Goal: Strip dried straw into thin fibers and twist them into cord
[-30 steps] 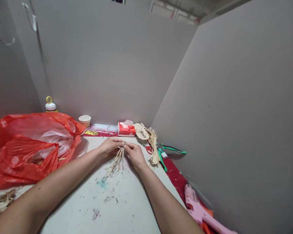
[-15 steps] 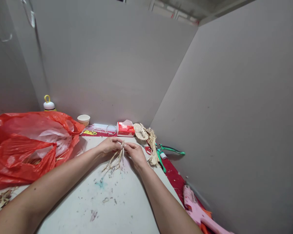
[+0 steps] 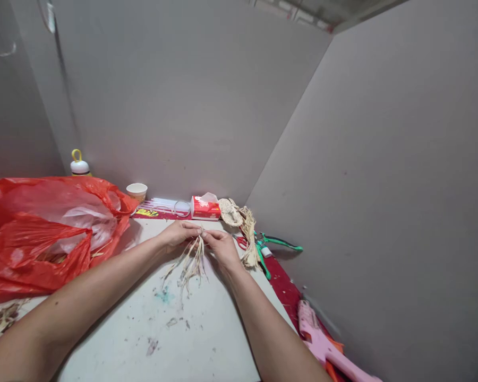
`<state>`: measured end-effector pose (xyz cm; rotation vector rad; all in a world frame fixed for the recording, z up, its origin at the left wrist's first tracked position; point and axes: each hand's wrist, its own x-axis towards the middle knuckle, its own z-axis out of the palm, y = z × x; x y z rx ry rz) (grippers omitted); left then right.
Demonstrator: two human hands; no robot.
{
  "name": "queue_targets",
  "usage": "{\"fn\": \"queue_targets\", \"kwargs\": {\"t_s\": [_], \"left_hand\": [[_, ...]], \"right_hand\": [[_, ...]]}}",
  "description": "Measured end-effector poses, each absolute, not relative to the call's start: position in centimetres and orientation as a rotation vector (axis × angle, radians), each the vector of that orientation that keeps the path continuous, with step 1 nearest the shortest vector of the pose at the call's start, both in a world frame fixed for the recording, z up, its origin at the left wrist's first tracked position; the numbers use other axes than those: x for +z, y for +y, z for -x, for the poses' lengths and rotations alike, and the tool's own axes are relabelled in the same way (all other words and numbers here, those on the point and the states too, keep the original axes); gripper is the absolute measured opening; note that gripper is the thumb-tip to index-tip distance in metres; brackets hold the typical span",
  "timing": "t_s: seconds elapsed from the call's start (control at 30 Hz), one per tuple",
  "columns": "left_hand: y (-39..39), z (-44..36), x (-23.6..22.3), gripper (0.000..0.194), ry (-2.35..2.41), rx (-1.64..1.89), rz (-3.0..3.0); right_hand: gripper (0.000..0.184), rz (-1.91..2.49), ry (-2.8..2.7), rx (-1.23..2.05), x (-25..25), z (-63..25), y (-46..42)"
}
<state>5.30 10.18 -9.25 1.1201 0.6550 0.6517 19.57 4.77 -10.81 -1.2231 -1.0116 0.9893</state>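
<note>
Pale raffia strands (image 3: 195, 260) hang in a loose bunch over the white board, gathered at the top between my fingertips. My left hand (image 3: 180, 234) pinches the gathered end from the left. From the right, my right hand (image 3: 222, 246) pinches the same spot with thumb and forefinger, and the two hands nearly touch. Fingers cover most of the gathered end, so its details are too small to make out. Just beyond my right hand lie a woven raffia piece (image 3: 230, 213) and a tied raffia bundle (image 3: 248, 239).
A red plastic bag (image 3: 56, 233) fills the left side. Along the back stand a paper cup (image 3: 137, 191), glue sticks (image 3: 163, 206) and a tissue pack (image 3: 205, 207). Red-handled scissors (image 3: 241, 242), green-handled pliers (image 3: 279, 242) and a pink glue gun (image 3: 322, 342) lie right. Grey partitions enclose the table.
The raffia strands have spread into a wider fan below my fingers. Both hands stay pinched together in about the same place. The view has shifted slightly.
</note>
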Motion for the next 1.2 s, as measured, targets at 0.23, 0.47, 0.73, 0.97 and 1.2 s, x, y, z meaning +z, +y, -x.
{"fn": "queue_targets", "kwargs": {"t_s": [0.23,0.47,0.73,0.97,1.2], "left_hand": [[10.2,-5.5,-9.6,0.033,0.690,0.732,-1.101],[10.3,-5.4,-9.3,0.027,0.687,0.807,-1.140],[10.3,-5.7,-9.2,0.018,0.712,0.843,-1.321],[10.6,-5.8,-9.1,0.014,0.702,0.885,-1.443],[10.9,-5.5,-9.3,0.013,0.765,0.865,-1.535]], "right_hand": [[0.033,1.250,-1.034,0.951,-10.4,-19.5,4.5],[0.035,1.238,-1.015,1.086,-10.5,-19.5,4.5],[0.024,1.274,-1.001,1.047,-10.3,-19.5,4.6],[0.020,1.261,-0.991,1.068,-10.0,-19.1,4.2],[0.024,1.230,-0.971,1.234,-9.4,-18.6,3.7]]}}
